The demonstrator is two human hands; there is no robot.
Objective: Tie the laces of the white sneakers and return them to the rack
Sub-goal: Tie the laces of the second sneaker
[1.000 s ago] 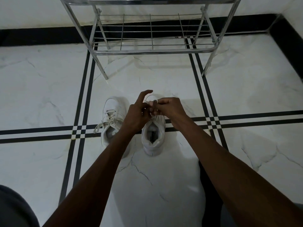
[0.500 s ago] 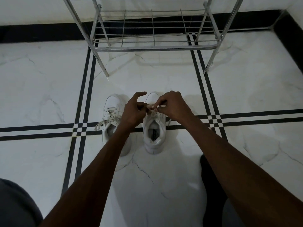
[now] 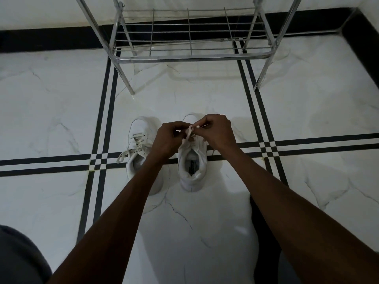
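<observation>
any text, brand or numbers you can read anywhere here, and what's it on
Insole label inside the right sneaker: a small dark patch with pale marks, too small and blurred to read.
Left sneaker: no legible text or logo.
Metal shoe rack: no label visible.
Marble floor: only black stripes, no signs.
Nothing here can be quoted.

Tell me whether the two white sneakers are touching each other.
Apart. The head view shows bare floor between the left sneaker and the right sneaker.

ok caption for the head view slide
Both hands, left hand and right hand, tie the right sneaker's lace before the rack.
</observation>
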